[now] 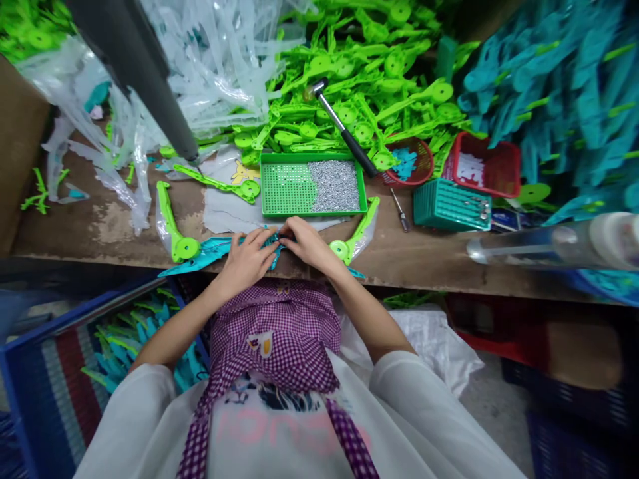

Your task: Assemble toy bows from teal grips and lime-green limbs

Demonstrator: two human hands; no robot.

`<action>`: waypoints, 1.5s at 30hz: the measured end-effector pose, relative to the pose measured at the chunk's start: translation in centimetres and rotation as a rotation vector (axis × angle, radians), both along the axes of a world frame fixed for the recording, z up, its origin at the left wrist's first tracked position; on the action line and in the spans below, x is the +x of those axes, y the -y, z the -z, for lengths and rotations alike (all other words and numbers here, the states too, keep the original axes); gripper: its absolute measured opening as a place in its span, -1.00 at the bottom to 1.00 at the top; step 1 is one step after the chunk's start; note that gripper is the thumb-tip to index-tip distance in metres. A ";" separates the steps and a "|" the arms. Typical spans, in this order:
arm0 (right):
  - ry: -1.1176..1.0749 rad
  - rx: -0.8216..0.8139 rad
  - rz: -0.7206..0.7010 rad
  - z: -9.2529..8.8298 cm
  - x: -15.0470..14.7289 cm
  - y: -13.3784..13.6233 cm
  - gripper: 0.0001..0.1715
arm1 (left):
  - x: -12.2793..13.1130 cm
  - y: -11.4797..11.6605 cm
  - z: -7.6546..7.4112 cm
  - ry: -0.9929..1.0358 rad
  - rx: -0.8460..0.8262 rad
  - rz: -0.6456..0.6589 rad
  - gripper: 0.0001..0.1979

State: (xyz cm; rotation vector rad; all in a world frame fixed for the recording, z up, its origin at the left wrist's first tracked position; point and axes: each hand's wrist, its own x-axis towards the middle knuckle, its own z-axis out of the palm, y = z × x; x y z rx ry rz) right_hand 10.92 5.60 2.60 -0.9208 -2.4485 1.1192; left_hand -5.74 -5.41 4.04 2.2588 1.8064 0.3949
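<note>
My left hand [248,258] and my right hand [308,243] meet at the near edge of the wooden workbench [429,256], fingers pinched together on a teal plastic part [210,253] that lies flat and stretches to the left. Green plastic arms with round ends lie on either side: one at the left [172,229], one at the right [352,241]. Just beyond my hands sits a green tray [287,183] with a heap of small silver screws [334,185] in its right half.
A hammer [344,130] rests on a pile of green parts [359,80] behind the tray. Teal parts [549,86] heap at the right. Red baskets [486,166], a teal basket [452,205], a screwdriver [400,209], clear bags [214,60], a blue crate [60,372] below left.
</note>
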 end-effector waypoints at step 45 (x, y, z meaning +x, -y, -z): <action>0.135 0.499 0.098 1.7 6.4 5.3 -0.58 | -0.6 -3.6 -1.9 -0.309 -0.147 0.590 -0.50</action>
